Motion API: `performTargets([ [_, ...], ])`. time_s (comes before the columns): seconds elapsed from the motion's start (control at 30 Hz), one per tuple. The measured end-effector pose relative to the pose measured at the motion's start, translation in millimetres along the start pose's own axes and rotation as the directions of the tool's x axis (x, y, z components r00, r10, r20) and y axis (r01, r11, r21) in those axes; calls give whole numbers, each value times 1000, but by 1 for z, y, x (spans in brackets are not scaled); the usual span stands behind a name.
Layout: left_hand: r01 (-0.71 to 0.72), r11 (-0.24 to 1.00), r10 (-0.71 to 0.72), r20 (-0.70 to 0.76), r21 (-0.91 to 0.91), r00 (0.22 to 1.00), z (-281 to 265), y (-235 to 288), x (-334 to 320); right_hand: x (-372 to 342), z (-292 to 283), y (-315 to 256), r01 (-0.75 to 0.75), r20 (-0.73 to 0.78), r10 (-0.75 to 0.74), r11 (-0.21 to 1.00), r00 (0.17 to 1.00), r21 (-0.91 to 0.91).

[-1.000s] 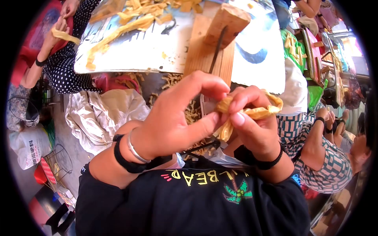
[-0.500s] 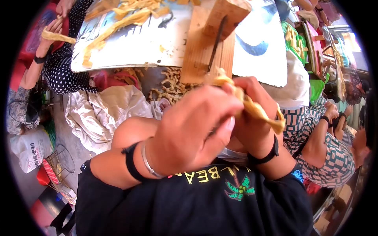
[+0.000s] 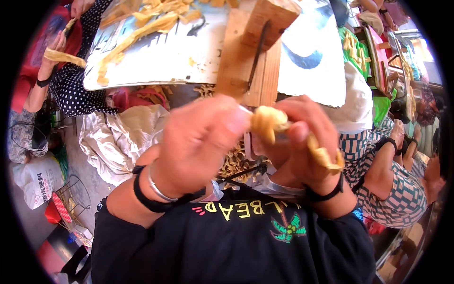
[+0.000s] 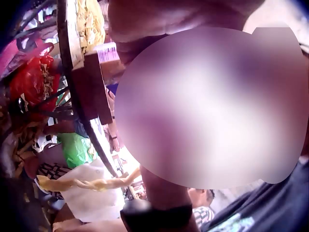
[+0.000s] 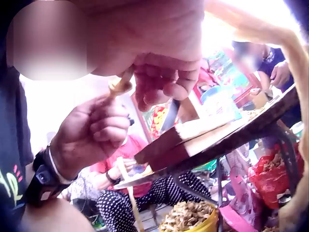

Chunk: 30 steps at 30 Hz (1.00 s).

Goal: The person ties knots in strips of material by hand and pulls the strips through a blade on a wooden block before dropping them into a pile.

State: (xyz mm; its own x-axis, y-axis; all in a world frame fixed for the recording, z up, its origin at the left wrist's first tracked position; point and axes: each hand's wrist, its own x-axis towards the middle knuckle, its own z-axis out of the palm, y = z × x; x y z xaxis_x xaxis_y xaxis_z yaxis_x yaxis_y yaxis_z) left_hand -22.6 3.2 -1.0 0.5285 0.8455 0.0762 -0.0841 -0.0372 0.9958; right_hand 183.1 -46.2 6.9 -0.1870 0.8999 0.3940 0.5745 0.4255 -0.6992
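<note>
Strip (image 3: 268, 120) (partly behind right hand (image 3: 309, 139))

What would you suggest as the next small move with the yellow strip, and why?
I'd probably draw the left hand gently away to tighten the yellow strip, since it sits bunched between that hand and the right hand, its twisted tail extending beyond.

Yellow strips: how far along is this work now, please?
Probably done: the short, crumpled pieces in the yellow bucket. In hand: one strip, bunched between the left hand and the right hand; whether it is knotted, I cannot tell. Remaining: long loose strips on the table, apparently unworked.
</note>
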Motion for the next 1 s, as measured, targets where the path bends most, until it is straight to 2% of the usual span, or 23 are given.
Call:
performTargets([
  [0.03, 141, 989, -142, -51, -37, 988, -6, 10, 2, 2, -5, 3, 25, -3, -25, 1000, 1000, -9],
  [0.1, 34, 996, -35, 9, 79, 999, -16, 0, 4, 0, -12, 6, 41, 2, -41, 999, 999, 13],
  [0.13, -22, 991, 16, 46, 136, 999, -18, -6, 8, -4, -11, 5, -6, 15, 5, 996, 1000, 95],
  [0.17, -126, 991, 126, 5, 51, 992, -11, -11, 13, -5, -11, 5, -31, 27, 29, 993, 999, 114],
  [0.23, -184, 981, 180, 60, 64, 982, -5, -3, 19, -5, -10, 5, -87, 58, 79, 984, 995, 157],
  [0.33, -216, 952, 146, 295, 219, 944, -8, -1, 20, -3, -9, 1, -158, 153, 133, 973, 979, 167],
  [0.37, -78, 988, 38, 280, 132, 959, -6, 1, 18, -1, -6, 2, -92, 122, 73, 983, 990, 156],
  [0.4, 62, 997, -71, 276, 41, 959, -4, 4, 14, -2, -6, 2, -117, 105, 100, 977, 989, 177],
  [0.47, 47, 996, -29, 225, -76, 974, -4, 2, 11, -3, -8, 0, -165, 71, 153, 962, 986, 216],
  [0.5, 35, 990, -8, 197, -133, 980, -4, 0, 10, -10, -4, -6, -260, -24, 275, 930, 961, 262],
  [0.6, 140, 976, -120, 122, -168, 985, -22, -3, 11, -7, -1, -10, -388, -19, 414, 867, 910, 313],
  [0.63, 99, 978, -77, 120, -186, 990, -23, -7, 13, -7, 3, -11, -387, -23, 412, 872, 911, 298],
  [0.67, 40, 980, -26, 74, -194, 997, -21, -7, 15, -3, 6, -16, -538, 58, 567, 738, 822, 407],
  [0.73, -24, 968, 34, 34, -250, 999, -15, -8, 17, 6, 9, -24, -755, 276, 774, 361, 570, 547],
  [0.77, -29, 954, 44, 42, -300, 998, -13, -8, 16, -1, 11, -11, -796, 482, 672, 281, 562, 537],
  [0.8, -33, 937, 54, 50, -349, 997, -11, -8, 15, -2, 9, -8, -804, 629, 514, 253, 583, 539],
  [0.83, 5, 921, 27, 78, -390, 997, -9, -1, 13, 0, 3, -3, -853, 782, 347, 290, 517, 435],
  [0.87, 79, 898, -45, 89, -433, 995, -6, 5, 14, 0, -1, 1, -880, 897, 177, 343, 405, 329],
  [0.9, 151, 867, -117, 100, -475, 988, -4, 10, 14, 1, -4, 3, -796, 859, 159, 487, 486, 360],
  [0.93, 177, 886, -139, 118, -429, 983, -3, 10, 15, 2, -7, 4, -691, 815, 140, 620, 563, 371],
  [0.97, 200, 902, -160, 133, -382, 978, -2, 9, 16, -4, -2, 8, -647, 647, 246, 569, 722, 507],
  [1.0, 220, 918, -180, 147, -331, 973, -2, 9, 16, -2, 1, 6, -596, 510, 318, 530, 799, 603],
])
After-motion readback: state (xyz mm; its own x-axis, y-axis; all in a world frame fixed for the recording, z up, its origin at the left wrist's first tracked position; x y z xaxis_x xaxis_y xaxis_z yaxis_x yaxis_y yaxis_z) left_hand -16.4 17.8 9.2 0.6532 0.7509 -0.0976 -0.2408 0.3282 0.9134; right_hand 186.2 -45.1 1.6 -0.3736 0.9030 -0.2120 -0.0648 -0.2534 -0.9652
